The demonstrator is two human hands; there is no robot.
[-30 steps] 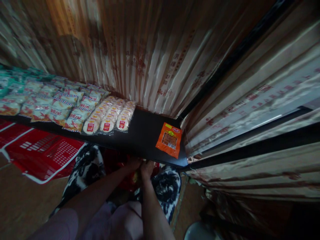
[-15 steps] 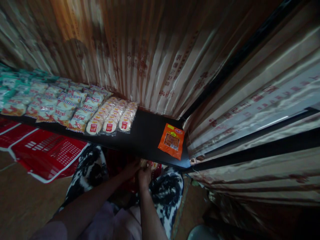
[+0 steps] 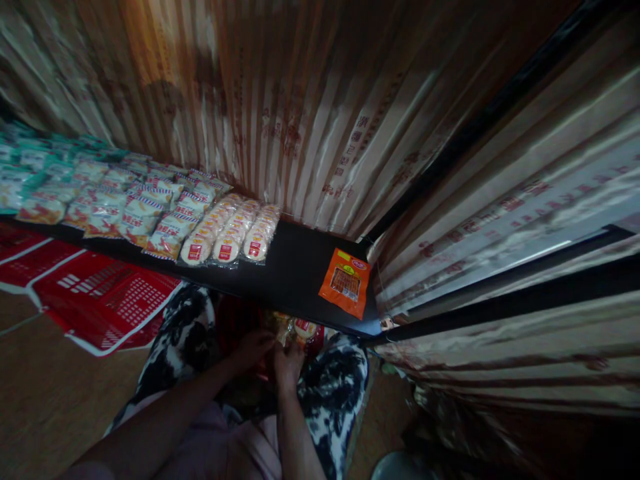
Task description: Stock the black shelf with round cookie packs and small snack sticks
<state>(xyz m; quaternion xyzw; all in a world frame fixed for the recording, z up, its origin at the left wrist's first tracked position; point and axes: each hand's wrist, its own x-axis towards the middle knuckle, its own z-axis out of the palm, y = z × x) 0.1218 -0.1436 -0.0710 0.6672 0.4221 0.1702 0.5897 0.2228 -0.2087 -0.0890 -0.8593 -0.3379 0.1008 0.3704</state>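
Observation:
Low between my knees, under the front edge of the black shelf [image 3: 295, 267], both hands meet at a shiny gold-and-clear snack packet [image 3: 283, 327]. My left hand [image 3: 257, 347] has its fingers closed at the packet's left side. From the right, my right hand [image 3: 289, 363] pinches the lower edge of the same packet. Just beyond the right fingers lies a round cracker packet [image 3: 305, 327] with a red label, against something dark red. The fingertips are dim and partly hidden. An orange snack bag [image 3: 346, 281] lies flat at the shelf's right end.
Three rows of round cracker packets [image 3: 226, 248] stand on the shelf, with white-and-orange snack bags [image 3: 170, 233] and green bags [image 3: 35, 157] farther left. A red printed bag [image 3: 110, 300] hangs at the left. Dark metal bars [image 3: 510, 303] cross the pleated sheeting [image 3: 320, 120].
Both hands have moved slightly down toward me, exposing more of the gold-and-clear packet and the round cracker packet. The view has shifted slightly.

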